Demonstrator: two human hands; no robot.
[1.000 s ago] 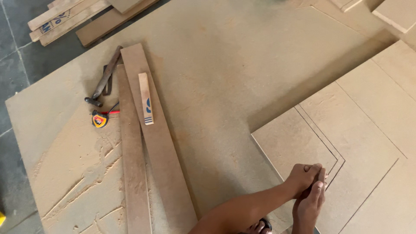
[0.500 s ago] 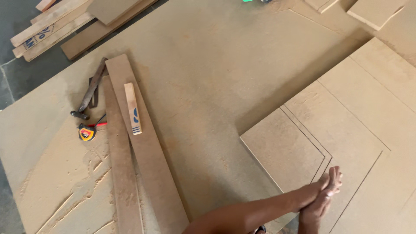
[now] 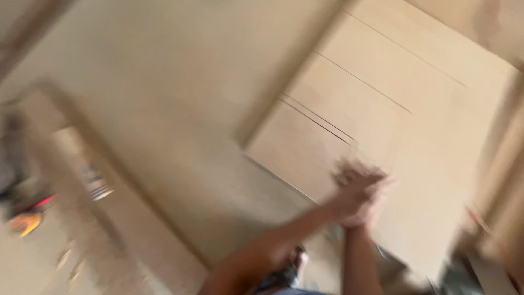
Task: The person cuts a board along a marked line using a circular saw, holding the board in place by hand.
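The picture is badly motion-blurred. My left hand and my right hand are pressed together on a pale fibreboard panel marked with thin straight lines. The left forearm reaches in from the lower left with a dark wristband on it. The right forearm comes straight up from the bottom edge. The blur hides the fingers and whether anything is between them.
The panel lies on a larger brown board. A long narrow board strip runs diagonally at the left, with a small white and blue object on it. A yellow and red tape measure lies at the far left.
The view has swung and tilted, and everything has gone blurry. My joined hands have shifted up and left on the panel, from its lower corner toward its marked lines.
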